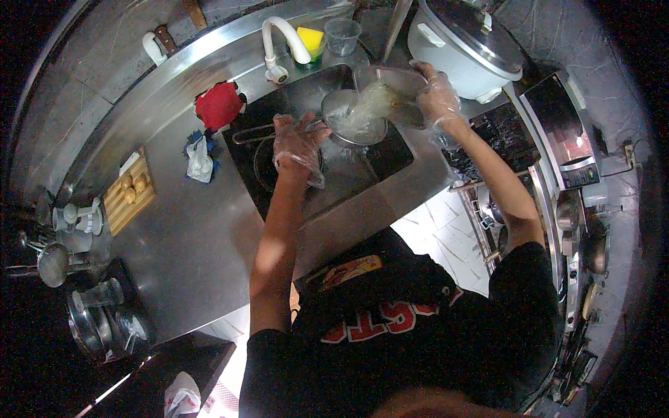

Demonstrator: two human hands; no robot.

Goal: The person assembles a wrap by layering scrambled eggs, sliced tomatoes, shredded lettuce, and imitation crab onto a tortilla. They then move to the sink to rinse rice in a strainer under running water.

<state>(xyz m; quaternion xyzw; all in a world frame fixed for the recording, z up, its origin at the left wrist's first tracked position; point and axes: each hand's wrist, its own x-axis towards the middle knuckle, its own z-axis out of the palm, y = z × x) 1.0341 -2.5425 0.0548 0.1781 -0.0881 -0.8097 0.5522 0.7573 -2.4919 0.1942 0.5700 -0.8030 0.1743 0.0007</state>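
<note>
Over the dark sink [376, 164], my left hand [298, 148], in a clear plastic glove, grips the long handle of a round metal strainer [336, 131]. Its handle sticks out leftward past my fingers. On the right, my gloved right hand [439, 99] holds a see-through tub [408, 80] by its side, tilted toward the strainer. Pale, wet-looking contents [373, 103] stream from the tub into the strainer; what they are is too blurred to tell. Beneath my left hand lies a round dark pan-like thing [266, 167], partly covered.
Behind the sink stand a white faucet [286, 42], a yellow sponge [310, 40] and a clear cup [343, 36]. A large lidded pot [453, 56] is at the back right. Left are a red cloth [219, 106], a crumpled cloth [200, 160] and a wooden board [125, 198] with several round, light-brown items.
</note>
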